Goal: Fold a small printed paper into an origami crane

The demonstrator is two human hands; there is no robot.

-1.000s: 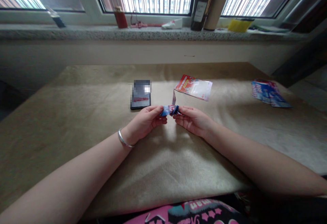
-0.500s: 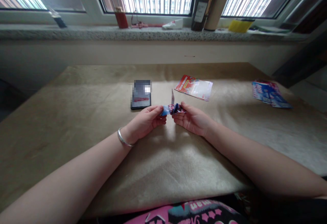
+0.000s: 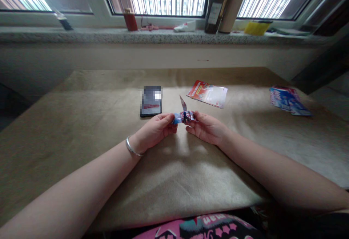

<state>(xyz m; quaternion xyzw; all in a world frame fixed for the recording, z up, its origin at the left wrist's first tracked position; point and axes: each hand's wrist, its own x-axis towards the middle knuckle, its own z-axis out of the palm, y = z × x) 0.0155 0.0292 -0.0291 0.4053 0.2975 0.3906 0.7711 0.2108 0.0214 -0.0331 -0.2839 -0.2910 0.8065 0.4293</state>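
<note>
Between my two hands is a small folded piece of printed paper (image 3: 186, 117), blue at the left end and dark blue, red and white in the middle. A narrow strip of it stands up toward the window side. My left hand (image 3: 160, 125), with a silver bangle (image 3: 132, 147) at the wrist, pinches the blue end between thumb and fingers. The right end is pinched by my right hand (image 3: 206, 127), its lower fingers curled beneath. Just beyond my left hand lies a dark phone (image 3: 151, 101), its screen partly pixelated. A red and white printed packet (image 3: 207, 93) lies past the paper.
Several blue and red printed sheets (image 3: 289, 101) lie stacked at the right of the brown table (image 3: 81, 122). On the stone windowsill (image 3: 103, 37) stand a red container (image 3: 130, 20), a dark lidded jar (image 3: 216, 12) and a yellow object (image 3: 256, 28).
The paper's middle has turned so more of its print faces me. Its upright strip leans further left. My right fingers have shifted slightly; my left hand keeps its hold.
</note>
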